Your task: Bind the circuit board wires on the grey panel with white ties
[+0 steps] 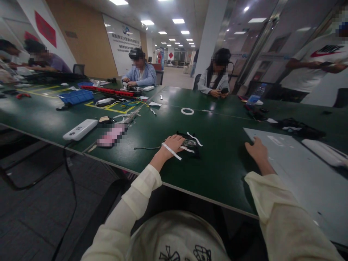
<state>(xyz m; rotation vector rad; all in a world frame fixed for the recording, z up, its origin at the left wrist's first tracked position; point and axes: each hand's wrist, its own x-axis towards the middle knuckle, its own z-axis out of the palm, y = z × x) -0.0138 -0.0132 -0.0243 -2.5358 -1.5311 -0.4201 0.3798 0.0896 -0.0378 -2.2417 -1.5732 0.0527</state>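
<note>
My left hand (173,145) rests on a small flat electronic part (189,143) on the green table, its fingers curled over the near end. A thin cable (146,148) runs out to the left of it. One white tape strip (172,151) lies across the back of this hand; another white strip (194,139) sticks up at the part's far side. At the right, my right hand (257,152) grips the left edge of a large pale grey panel (301,174), thumb on top, other fingers partly hidden. Dark shadow shows along that edge.
A white tape roll (187,111) lies ahead of my left hand. To the left are a pink phone (112,135), a white power bank (81,129) and a blue tray (76,97). A water bottle (257,95) stands at the far right. Several people are around the table.
</note>
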